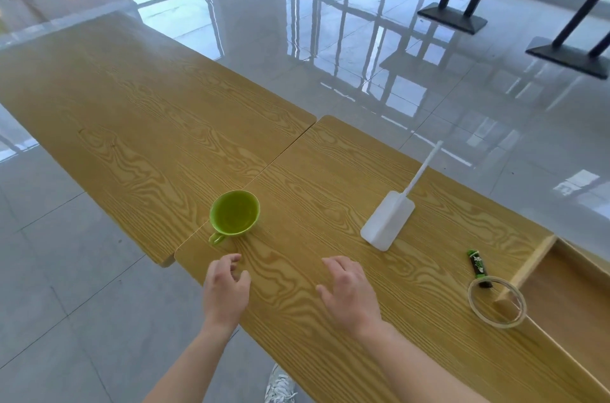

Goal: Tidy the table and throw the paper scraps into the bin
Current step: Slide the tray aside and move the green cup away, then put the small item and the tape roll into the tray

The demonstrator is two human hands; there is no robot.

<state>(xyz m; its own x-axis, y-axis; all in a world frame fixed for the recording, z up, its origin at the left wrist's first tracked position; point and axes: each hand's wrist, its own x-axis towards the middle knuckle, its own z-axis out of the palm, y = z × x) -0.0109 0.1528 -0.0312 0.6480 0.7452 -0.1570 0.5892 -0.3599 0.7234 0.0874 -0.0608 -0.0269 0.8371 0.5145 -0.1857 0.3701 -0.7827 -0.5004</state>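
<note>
Green cup (235, 213): upright at lower centre of the frame, handle toward the near edge, interior appears empty. It stands just right of the seam where two wood-grain panels of the tabletop (158, 125) meet. No paper scraps or bin can be made out in this view.

Left hand (226, 290): grip released, fingers loosely curled, holding nothing, just below the cup at the tabletop's near edge. Right hand (350, 290): grip released, fingers spread, hovering or resting on the wood; contact cannot be told.

White plastic scoop (388, 219): flat blade, thin handle pointing to upper right, right of centre. A roll of clear tape (497, 302) lies at lower right, overlapping a small green packet (477, 265), beside a recessed step in the wood.

The upper-left panel is bare. Glossy tiled floor (330, 23) surrounds the tabletop.
</note>
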